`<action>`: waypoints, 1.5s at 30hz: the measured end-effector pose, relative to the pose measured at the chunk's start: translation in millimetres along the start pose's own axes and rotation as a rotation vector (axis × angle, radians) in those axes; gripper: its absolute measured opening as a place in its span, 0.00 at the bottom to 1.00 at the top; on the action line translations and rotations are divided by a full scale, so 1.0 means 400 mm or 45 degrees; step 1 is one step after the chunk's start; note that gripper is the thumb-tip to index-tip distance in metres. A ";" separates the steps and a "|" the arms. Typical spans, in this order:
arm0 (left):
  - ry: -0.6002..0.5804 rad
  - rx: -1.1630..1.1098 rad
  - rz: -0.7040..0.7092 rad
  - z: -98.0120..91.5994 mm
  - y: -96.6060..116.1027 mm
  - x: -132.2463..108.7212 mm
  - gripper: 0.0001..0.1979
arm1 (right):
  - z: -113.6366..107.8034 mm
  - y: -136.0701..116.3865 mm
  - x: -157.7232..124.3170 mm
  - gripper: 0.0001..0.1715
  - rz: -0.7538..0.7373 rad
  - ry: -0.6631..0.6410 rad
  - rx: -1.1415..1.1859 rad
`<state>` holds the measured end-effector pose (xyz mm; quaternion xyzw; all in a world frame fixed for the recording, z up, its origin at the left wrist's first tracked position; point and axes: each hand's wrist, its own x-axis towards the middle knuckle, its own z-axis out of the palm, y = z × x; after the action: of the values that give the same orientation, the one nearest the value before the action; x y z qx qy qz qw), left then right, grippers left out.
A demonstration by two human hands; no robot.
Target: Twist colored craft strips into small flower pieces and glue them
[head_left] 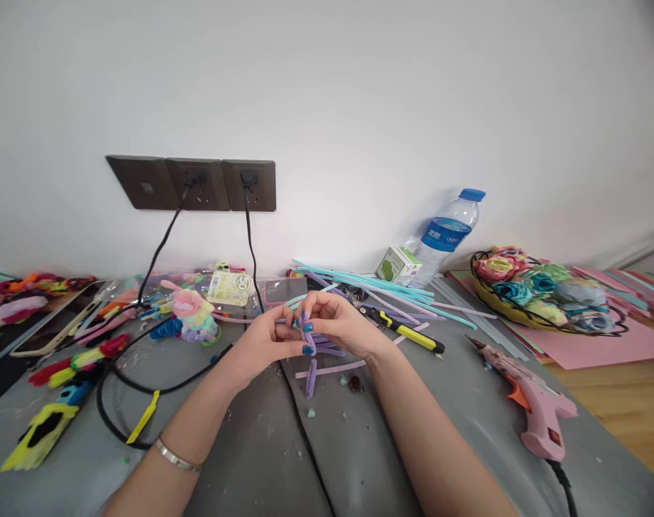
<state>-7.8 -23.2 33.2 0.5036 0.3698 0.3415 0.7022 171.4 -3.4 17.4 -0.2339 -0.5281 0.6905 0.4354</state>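
Forearms (428,424) nearest; left fingers (288,350), right fingers (324,327) pinched round purple pipe cleaner (311,379); basket (502,309) holding flowers (539,283)

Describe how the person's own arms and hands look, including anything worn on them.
The left hand and right hand wear no gloves, and glossy blue polish shows on the nails. A silver-coloured bracelet circles the left forearm; the right forearm shows no jewellery. No sleeves are visible on either arm.
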 end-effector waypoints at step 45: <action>0.393 0.397 0.282 -0.024 -0.039 0.028 0.11 | -0.011 0.017 0.023 0.14 -0.075 0.325 -0.221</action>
<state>-9.2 -13.3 14.3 0.5853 0.4634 0.4281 0.5092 167.5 6.2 10.7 -0.3410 -0.5326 0.5940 0.4972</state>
